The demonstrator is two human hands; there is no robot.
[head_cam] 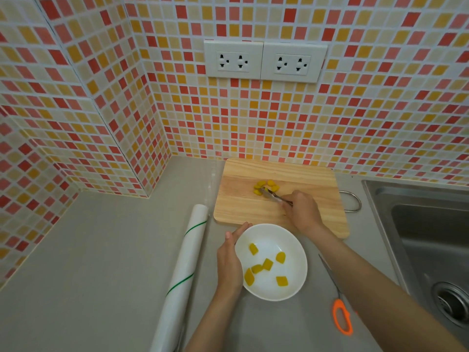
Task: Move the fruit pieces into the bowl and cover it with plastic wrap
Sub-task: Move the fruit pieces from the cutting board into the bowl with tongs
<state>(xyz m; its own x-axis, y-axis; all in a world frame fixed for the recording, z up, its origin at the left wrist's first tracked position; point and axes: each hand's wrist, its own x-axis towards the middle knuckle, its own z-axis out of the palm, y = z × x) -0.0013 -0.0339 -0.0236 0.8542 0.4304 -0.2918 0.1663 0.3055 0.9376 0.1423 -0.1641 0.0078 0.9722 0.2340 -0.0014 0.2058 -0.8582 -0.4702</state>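
Observation:
A white bowl (291,240) sits on the grey counter with several yellow fruit pieces (267,264) inside. My left hand (229,260) rests flat against the bowl's left rim. On the wooden cutting board (243,199) behind the bowl lies a small cluster of yellow fruit pieces (264,185). My right hand (303,210) grips metal tongs (270,193), whose tips are among that cluster. A white roll of plastic wrap (184,265) with green stripes lies to the left of the bowl.
Orange-handled scissors (338,303) lie on the counter right of the bowl. A steel sink (426,235) fills the right side. A metal handle (354,201) sticks out from the board's right edge. Tiled walls with two sockets (265,60) stand behind.

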